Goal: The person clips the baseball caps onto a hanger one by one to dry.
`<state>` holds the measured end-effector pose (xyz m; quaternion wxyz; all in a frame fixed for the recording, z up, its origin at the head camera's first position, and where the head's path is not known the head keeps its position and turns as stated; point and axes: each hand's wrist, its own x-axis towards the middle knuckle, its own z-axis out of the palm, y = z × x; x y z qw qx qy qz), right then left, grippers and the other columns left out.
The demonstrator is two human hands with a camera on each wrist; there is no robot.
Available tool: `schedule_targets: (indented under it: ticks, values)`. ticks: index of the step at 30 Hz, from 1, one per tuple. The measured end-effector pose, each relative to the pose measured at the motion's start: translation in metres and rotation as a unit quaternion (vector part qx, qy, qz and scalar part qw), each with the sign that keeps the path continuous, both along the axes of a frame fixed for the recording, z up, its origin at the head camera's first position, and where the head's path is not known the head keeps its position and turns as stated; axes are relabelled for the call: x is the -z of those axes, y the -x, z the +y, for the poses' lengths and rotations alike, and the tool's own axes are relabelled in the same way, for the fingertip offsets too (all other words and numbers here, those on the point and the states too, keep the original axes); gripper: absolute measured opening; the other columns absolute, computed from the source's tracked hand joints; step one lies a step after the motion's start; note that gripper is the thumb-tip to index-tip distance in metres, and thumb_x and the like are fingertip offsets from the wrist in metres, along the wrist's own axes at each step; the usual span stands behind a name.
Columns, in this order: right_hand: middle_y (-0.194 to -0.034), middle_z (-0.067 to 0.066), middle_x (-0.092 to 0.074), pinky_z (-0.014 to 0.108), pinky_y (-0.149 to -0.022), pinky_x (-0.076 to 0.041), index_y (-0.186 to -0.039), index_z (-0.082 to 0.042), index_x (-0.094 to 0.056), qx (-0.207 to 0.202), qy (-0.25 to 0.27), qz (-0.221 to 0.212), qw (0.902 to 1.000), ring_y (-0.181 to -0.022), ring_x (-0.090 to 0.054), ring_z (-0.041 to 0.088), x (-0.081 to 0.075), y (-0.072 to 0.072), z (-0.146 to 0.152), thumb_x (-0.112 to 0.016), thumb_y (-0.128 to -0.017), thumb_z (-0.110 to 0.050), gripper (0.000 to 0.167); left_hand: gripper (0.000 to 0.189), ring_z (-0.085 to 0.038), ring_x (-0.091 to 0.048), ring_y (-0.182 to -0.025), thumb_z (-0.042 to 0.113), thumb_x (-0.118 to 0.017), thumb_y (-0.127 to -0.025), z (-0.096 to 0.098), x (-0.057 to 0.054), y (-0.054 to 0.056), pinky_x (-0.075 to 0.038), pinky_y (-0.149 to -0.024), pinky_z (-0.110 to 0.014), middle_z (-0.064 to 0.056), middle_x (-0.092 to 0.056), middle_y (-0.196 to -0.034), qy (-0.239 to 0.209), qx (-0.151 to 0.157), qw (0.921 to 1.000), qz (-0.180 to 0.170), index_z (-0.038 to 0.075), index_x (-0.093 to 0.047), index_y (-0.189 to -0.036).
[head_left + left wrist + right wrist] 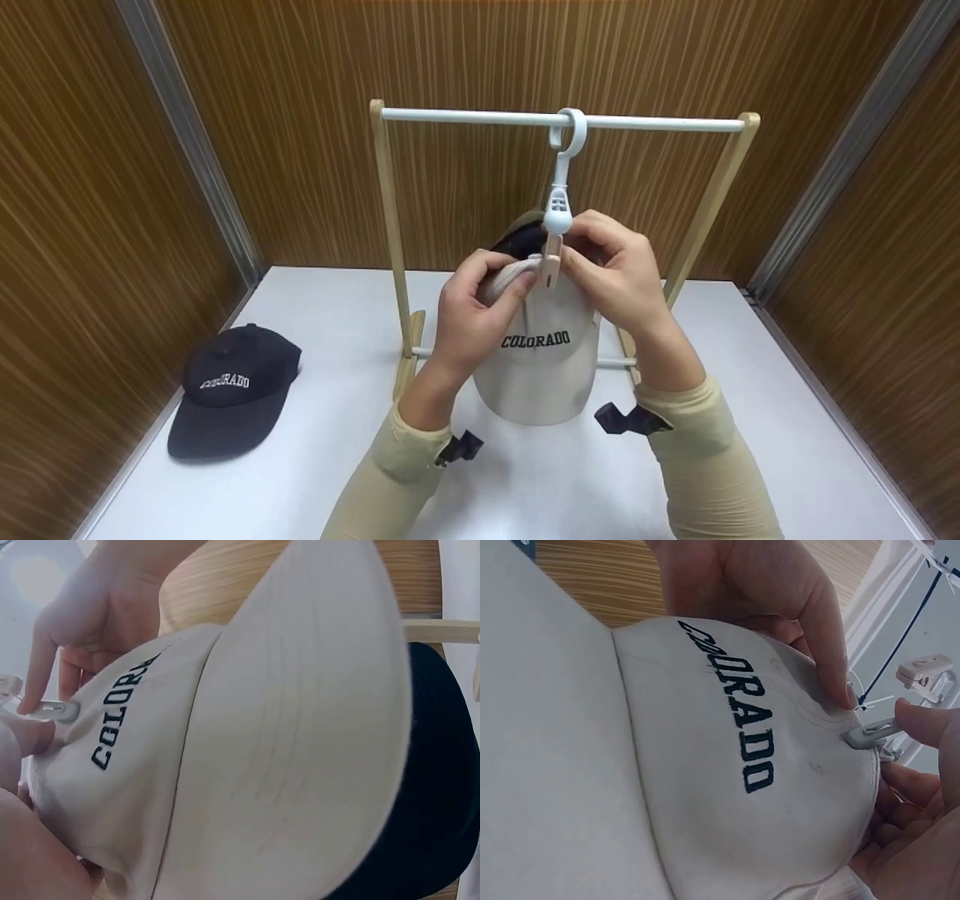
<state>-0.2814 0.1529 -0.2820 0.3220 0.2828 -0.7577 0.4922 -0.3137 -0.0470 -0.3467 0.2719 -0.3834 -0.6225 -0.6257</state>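
A cream baseball cap (536,386) with dark COLORADO lettering hangs brim down from a clip (551,271) under a pale blue hook (579,135). My left hand (471,319) pinches the cap's upper edge, thumb on the front and fingers behind. On the other side of the clip, my right hand (619,277) has its thumb on the clip's lever, as the right wrist view shows; its other fingers are partly hidden behind the cap. The clip tip (859,736) lies over the fabric near the cap's edge.
A hanging stand has a white crossbar (472,117) and wooden legs (391,217); the hook loops over the bar. At the left, a navy cap (240,409) with white lettering rests on the white table (330,300). Wood-patterned walls (300,135) enclose the table.
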Motion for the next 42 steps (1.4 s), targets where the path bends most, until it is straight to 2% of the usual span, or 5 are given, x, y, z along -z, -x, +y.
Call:
schedule_targets:
  ticks: [9, 14, 22, 31, 42]
  values:
    - [-0.101, 0.001, -0.072, 0.025, -0.078, -0.056, -0.111, 0.005, -0.080, 0.004, 0.027, 0.017, 0.9995, -0.090, -0.066, 0.019, 0.008, 0.000, 0.002, -0.078, -0.099, 0.004, 0.012, 0.028, -0.017, -0.066, -0.110, 0.018, -0.080, -0.105, -0.005, 0.006, 0.001, -0.056, -0.096, -0.038, -0.006, -0.069, -0.120, 0.038, 0.006, 0.9992, 0.011, 0.003, -0.071, -0.126]
    - [-0.104, 0.004, -0.072, 0.025, -0.079, -0.056, -0.112, 0.005, -0.080, 0.017, 0.025, 0.024, 0.9992, -0.090, -0.066, 0.018, 0.014, -0.002, 0.004, -0.079, -0.099, 0.003, 0.013, 0.040, -0.021, -0.064, -0.118, 0.018, -0.081, -0.104, -0.006, 0.011, 0.002, -0.055, -0.103, -0.040, -0.011, -0.065, -0.129, 0.046, -0.005, 0.9988, 0.017, 0.000, -0.065, -0.136]
    - [-0.103, 0.015, -0.071, 0.024, -0.081, -0.057, -0.113, 0.008, -0.077, 0.026, 0.028, 0.038, 0.9986, -0.093, -0.066, 0.016, 0.029, -0.003, 0.010, -0.078, -0.096, 0.008, 0.017, 0.044, -0.018, -0.061, -0.123, 0.021, -0.080, -0.105, -0.010, 0.020, 0.005, -0.054, -0.105, -0.039, -0.010, -0.063, -0.133, 0.063, -0.029, 0.9969, 0.036, -0.005, -0.065, -0.136]
    - [-0.109, 0.014, -0.074, 0.027, -0.084, -0.056, -0.116, 0.004, -0.080, 0.031, 0.040, 0.072, 0.9961, -0.096, -0.067, 0.024, 0.044, -0.006, 0.013, -0.082, -0.094, 0.010, 0.023, 0.058, -0.033, -0.058, -0.131, 0.021, -0.083, -0.102, -0.016, 0.032, 0.008, -0.052, -0.109, -0.046, -0.015, -0.055, -0.142, 0.070, -0.045, 0.9955, 0.047, -0.005, -0.058, -0.147]
    - [-0.117, 0.012, -0.071, 0.027, -0.082, -0.054, -0.121, 0.000, -0.082, 0.058, 0.026, 0.079, 0.9949, -0.097, -0.065, 0.029, 0.063, -0.013, 0.016, -0.086, -0.089, 0.013, 0.035, 0.060, -0.022, -0.057, -0.136, 0.026, -0.082, -0.102, -0.034, 0.044, 0.007, -0.050, -0.115, -0.046, -0.014, -0.057, -0.146, 0.114, -0.077, 0.9895, 0.046, -0.004, -0.059, -0.149]
